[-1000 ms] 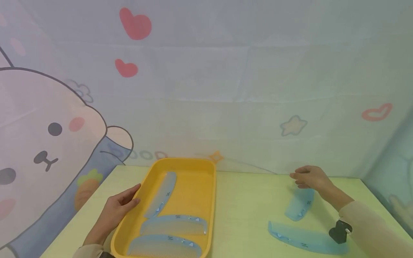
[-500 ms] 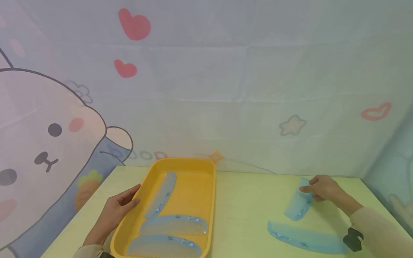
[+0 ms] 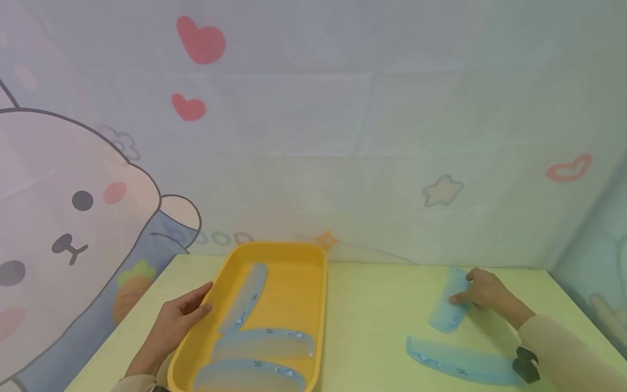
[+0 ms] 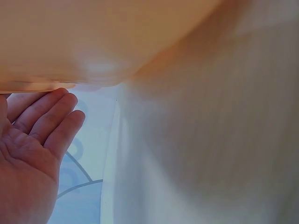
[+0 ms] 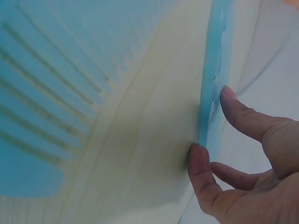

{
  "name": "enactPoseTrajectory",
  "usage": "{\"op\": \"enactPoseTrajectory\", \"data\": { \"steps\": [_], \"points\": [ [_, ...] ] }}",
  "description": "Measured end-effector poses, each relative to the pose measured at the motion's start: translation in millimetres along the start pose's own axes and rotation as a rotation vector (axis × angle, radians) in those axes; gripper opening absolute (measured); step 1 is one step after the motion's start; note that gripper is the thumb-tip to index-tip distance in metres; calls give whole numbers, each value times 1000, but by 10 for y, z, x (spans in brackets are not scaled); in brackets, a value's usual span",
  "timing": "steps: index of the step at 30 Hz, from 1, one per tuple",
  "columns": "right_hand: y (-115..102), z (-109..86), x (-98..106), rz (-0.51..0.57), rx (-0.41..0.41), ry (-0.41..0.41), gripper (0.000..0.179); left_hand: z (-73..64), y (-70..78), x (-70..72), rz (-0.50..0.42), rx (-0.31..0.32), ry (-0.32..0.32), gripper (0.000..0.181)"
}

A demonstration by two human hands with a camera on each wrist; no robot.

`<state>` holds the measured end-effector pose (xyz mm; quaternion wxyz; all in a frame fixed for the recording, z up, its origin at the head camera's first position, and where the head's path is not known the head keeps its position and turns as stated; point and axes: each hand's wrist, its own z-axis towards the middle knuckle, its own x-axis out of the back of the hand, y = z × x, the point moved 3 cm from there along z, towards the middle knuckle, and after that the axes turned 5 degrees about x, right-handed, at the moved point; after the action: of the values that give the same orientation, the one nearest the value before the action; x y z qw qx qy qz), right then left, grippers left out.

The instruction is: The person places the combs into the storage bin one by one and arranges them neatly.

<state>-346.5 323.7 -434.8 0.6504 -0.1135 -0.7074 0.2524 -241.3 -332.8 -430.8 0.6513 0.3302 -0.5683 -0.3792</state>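
At lower right, the right hand (image 3: 482, 291) pinches a comb (image 3: 446, 311) by its spine; lower left, the straight-fingered left hand (image 3: 172, 324) touches the tray (image 3: 294, 288), probably steadying it.

Creased pale cloth (image 3: 313, 120) as back wall; red hearts (image 3: 202, 42) upper left, big cartoon animal (image 3: 117, 169) left edge, star (image 3: 443, 190) right of centre; yellow-green table (image 3: 369, 316) along bottom
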Motion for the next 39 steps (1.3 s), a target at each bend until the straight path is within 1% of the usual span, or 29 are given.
{"op": "enactPoseTrajectory", "data": {
  "steps": [2, 7, 10, 15, 19, 22, 27, 32, 37, 39],
  "points": [
    [1, 7, 3, 34, 6, -17, 84, -2, 3, 3, -2, 4, -1, 57],
    [-2, 26, -2, 109, 34, -55, 83, -5, 5, 11, -3, 9, 2, 57],
    [-13, 50, -23, 116, 29, -64, 83, -7, 3, 16, 3, 14, 2, 57],
    [-52, 78, -75, 115, 0, -57, 84, -10, 4, 19, 3, 12, 0, 57],
    [-79, 72, -112, 175, -14, -57, 78, -5, 9, 12, -11, 5, -3, 57],
    [-95, 53, -121, 219, -19, -55, 71, 3, 11, 5, -28, 6, -6, 57],
    [-148, 36, -90, 290, 15, -43, 58, 8, 13, 2, -36, 9, -6, 57],
    [-279, 28, -53, 373, 66, -57, 56, 6, 6, 10, -33, 8, -4, 57],
    [-487, 13, -7, 416, 84, -59, 64, 7, -5, 1, -43, 3, -11, 57],
    [-590, 20, 2, 450, 87, -57, 64, 6, -5, -4, -48, 2, -12, 56]
  ]
}}
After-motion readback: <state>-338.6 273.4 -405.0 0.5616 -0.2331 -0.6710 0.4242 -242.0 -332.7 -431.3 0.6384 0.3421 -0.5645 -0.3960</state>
